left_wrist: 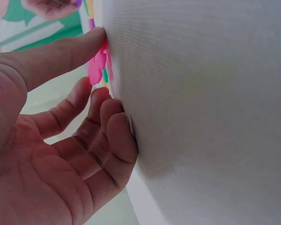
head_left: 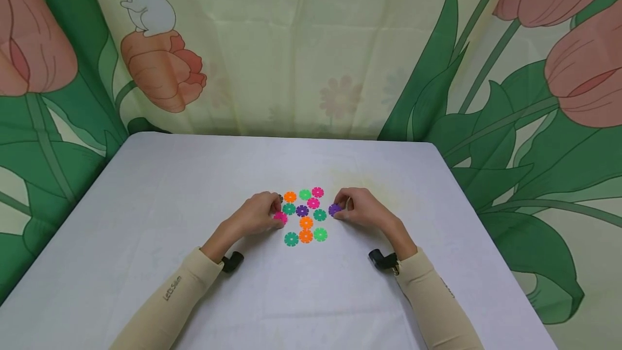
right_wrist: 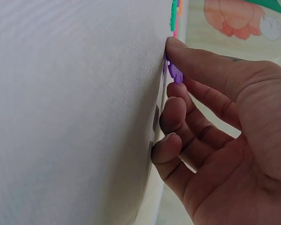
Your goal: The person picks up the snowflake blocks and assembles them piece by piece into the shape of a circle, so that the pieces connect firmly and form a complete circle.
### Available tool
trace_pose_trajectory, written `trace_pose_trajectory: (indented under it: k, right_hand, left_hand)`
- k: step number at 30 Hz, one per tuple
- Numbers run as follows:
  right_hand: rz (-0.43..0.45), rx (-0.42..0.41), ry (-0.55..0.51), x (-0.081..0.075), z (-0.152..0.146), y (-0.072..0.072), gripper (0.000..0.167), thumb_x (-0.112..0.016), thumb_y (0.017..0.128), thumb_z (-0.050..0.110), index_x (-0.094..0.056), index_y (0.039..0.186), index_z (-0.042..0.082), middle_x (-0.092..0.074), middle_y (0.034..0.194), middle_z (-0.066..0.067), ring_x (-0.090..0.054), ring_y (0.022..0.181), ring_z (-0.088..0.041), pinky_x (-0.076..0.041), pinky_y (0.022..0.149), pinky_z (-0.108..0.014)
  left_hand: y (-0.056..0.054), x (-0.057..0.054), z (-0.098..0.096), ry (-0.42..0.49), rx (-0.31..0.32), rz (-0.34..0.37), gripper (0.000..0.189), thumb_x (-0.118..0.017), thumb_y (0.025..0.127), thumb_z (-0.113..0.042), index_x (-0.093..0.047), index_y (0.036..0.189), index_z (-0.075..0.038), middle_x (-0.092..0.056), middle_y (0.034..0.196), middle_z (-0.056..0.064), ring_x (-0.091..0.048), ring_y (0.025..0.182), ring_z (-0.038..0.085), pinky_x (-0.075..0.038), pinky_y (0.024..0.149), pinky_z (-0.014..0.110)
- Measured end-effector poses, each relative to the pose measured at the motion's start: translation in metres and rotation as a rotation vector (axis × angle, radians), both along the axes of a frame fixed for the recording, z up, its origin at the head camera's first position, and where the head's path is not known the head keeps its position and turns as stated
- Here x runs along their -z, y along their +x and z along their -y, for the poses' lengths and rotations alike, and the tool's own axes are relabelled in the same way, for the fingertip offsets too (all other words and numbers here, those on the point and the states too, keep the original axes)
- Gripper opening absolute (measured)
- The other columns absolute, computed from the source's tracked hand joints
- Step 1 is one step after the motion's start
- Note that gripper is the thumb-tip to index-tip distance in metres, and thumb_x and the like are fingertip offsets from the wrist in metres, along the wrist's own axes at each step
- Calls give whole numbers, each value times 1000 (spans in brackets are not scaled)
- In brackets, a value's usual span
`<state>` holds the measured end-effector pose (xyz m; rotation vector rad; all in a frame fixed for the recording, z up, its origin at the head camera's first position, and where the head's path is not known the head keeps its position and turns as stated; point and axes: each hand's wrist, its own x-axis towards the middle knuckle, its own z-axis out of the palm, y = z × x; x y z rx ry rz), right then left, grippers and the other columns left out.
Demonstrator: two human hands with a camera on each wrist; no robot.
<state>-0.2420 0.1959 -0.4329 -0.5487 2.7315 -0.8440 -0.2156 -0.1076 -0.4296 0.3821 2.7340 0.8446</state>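
Observation:
My left hand [head_left: 257,213] pinches a pink notched plastic disc [head_left: 281,217] between thumb and index finger at the left of a cluster of discs. In the left wrist view, this pink disc [left_wrist: 98,65] is tilted up on its edge, and the other fingers curl down to the cloth. On the cluster's right side, my right hand [head_left: 363,208] pinches a purple notched disc [head_left: 334,209]. The right wrist view shows that purple disc [right_wrist: 176,72] tilted between thumb and index fingertip. A dark disc [head_left: 281,198] is partly hidden behind the left fingers.
Between the hands lie several flat discs, among them an orange disc [head_left: 306,222], a purple disc [head_left: 302,210], a teal disc [head_left: 291,239] and a light green disc [head_left: 320,234]. A white cloth [head_left: 311,296] covers the table. A printed curtain [head_left: 272,42] hangs behind its far edge.

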Motion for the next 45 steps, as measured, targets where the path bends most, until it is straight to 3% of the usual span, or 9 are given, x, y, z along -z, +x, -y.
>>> trace_pose_trajectory:
  k: [12, 19, 25, 34, 39, 45]
  right_hand:
    - [32, 21, -25, 1, -3, -2, 19, -82, 94, 17, -77, 111, 12, -69, 94, -3, -58, 85, -18, -52, 76, -27]
    - [44, 31, -40, 0, -4, -2, 12, -81, 95, 19, -79, 106, 14, -72, 93, -2, -57, 84, -18, -50, 74, -27]
    - [54, 30, -51, 2, -6, -2, 9, -81, 95, 19, -79, 103, 14, -72, 92, -1, -56, 83, -19, -49, 72, -27]
    - [75, 39, -85, 3, -9, -4, 7, -79, 96, 19, -78, 100, 13, -73, 94, -3, -59, 85, -19, -52, 75, -29]
    - [98, 42, -121, 5, -8, -5, 9, -79, 97, 20, -78, 101, 12, -74, 93, -3, -62, 80, -17, -55, 73, -26]
    - [141, 15, -197, 2, -3, -4, 12, -77, 98, 21, -76, 103, 10, -73, 90, -6, -60, 78, -19, -52, 70, -26]
  left_hand:
    - [-4, 3, 9, 80, -13, 33, 25, -86, 89, -18, -65, 97, -10, -66, 93, 6, -58, 86, 19, -52, 74, 28]
    - [-5, 3, 10, 90, -43, 62, 20, -85, 90, -22, -69, 94, -11, -65, 86, 6, -57, 75, 19, -47, 63, 26]
    - [-6, 4, 12, 97, -39, 76, 18, -82, 93, -28, -73, 93, -12, -65, 84, 4, -56, 73, 18, -46, 62, 25]
    - [-7, 3, 9, 134, -39, 79, 16, -76, 99, -26, -80, 104, -11, -70, 90, 5, -59, 76, 18, -50, 64, 23]
    - [-8, 5, 7, 109, -54, 56, 20, -73, 101, -25, -79, 112, -9, -72, 96, 6, -59, 81, 19, -52, 67, 23]
    - [-7, 4, 4, 129, -28, 17, 24, -74, 100, -26, -80, 116, -9, -75, 100, 5, -60, 80, 18, -53, 67, 25]
